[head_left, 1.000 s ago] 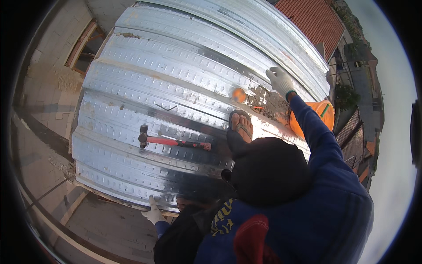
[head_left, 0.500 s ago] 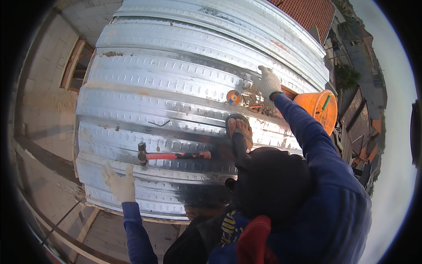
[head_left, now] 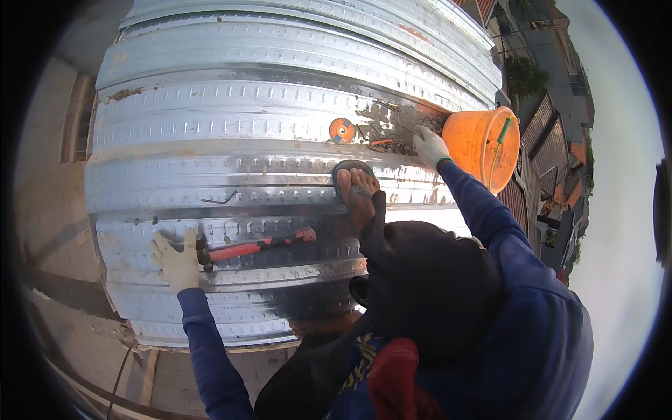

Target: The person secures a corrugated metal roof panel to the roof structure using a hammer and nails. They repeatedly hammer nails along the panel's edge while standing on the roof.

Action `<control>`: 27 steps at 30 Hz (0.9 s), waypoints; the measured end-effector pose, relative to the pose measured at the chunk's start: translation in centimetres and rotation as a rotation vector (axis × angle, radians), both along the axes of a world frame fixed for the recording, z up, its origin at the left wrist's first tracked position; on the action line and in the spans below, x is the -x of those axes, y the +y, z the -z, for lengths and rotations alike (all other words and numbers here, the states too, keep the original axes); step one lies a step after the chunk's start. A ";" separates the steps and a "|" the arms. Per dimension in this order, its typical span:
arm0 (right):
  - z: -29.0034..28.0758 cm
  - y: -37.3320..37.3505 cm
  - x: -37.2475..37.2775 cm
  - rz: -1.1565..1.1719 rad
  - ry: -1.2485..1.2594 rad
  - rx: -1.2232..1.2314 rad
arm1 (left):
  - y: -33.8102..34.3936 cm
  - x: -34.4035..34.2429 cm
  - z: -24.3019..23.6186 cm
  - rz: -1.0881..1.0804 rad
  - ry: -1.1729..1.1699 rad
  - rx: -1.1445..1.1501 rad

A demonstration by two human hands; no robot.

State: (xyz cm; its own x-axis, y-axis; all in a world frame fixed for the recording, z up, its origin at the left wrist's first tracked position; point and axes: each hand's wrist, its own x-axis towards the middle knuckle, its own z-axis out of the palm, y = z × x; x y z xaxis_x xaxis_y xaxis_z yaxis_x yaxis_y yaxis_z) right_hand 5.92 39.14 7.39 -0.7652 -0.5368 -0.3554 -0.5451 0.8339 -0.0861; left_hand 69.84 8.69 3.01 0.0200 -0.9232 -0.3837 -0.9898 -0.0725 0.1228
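Note:
My left hand (head_left: 176,260), in a pale work glove, is open with fingers spread over the ribbed metal sheet (head_left: 168,178). Its thumb side is right beside the head of a hammer (head_left: 259,246) with a red and black handle, which lies on the sheet. My gloved right hand (head_left: 430,147) reaches into a patch of dark debris (head_left: 400,136) beside an orange bucket (head_left: 469,143). Its fingers are curled together; whatever they pinch is hidden. An orange and dark cutting disc (head_left: 341,130) lies left of the debris.
A bent metal rod (head_left: 220,198) lies on the sheet beyond the hammer. My sandalled foot (head_left: 359,185) stands mid-sheet. Wooden beams (head_left: 77,294) and block walls border the left edge. A green-handled tool (head_left: 502,131) leans in the bucket; rooftops lie beyond it.
My left hand has moved forward from the near edge to beside the hammer head. My right hand has come back nearer into the debris, its fingers now curled. The view has shifted slightly.

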 end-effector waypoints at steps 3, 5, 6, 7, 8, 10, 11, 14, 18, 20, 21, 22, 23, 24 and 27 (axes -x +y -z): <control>2.3 3.4 -4.7 0.157 0.172 -0.053 | -2.5 4.3 -2.9 -0.013 0.108 0.153; 0.9 1.1 -5.5 0.213 0.091 0.000 | -5.3 6.6 -2.9 -0.044 0.198 0.147; 0.5 0.4 -4.5 0.225 0.096 0.053 | -6.3 8.4 -2.9 -0.054 0.251 0.133; 0.2 -0.2 -3.7 0.234 0.102 0.106 | -6.8 10.4 -2.8 -0.072 0.157 0.085; 0.2 -0.8 -3.5 0.195 0.149 0.102 | -6.8 12.7 -3.2 -0.092 0.059 0.041; 0.4 -1.4 -3.1 0.116 0.242 0.091 | -7.0 14.7 -3.0 -0.100 -0.015 0.002; 1.1 -1.8 -2.8 0.099 0.291 0.143 | -6.9 14.6 -2.3 -0.099 0.004 0.011; -0.8 -6.3 -4.1 0.041 0.216 -0.082 | -7.3 12.7 -1.8 -0.122 -0.010 0.011; 2.0 -5.6 -4.0 -0.013 0.339 0.165 | -7.7 13.7 -2.8 -0.128 0.000 -0.105; -0.4 -10.8 -8.1 0.082 -0.020 0.379 | -8.3 13.7 -5.5 -0.138 0.014 -0.131; -2.7 -13.9 -10.9 0.023 -0.131 0.372 | -8.6 13.7 -6.2 -0.163 0.036 -0.165; -4.9 -16.5 -13.1 -0.029 -0.220 0.354 | -8.6 13.9 -6.8 -0.182 0.049 -0.182; -6.2 -18.5 -14.8 -0.110 -0.338 0.362 | -9.0 13.9 -7.3 -0.185 0.075 -0.203; -7.5 -20.4 -15.8 -0.184 -0.436 0.359 | -9.3 13.7 -7.2 -0.185 0.072 -0.204; -10.9 -25.3 -19.0 -0.418 -0.605 0.300 | -8.8 13.4 -6.8 -0.169 0.068 -0.222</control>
State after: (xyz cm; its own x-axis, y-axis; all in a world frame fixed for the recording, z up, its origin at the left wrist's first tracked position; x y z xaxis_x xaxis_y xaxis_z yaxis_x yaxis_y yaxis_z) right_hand 24.90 13.80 18.27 -0.1991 -0.8760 -0.4394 -0.5946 0.4644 -0.6564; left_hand 56.40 -0.12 9.77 0.1343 -0.8019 -0.5822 -0.9513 -0.2688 0.1507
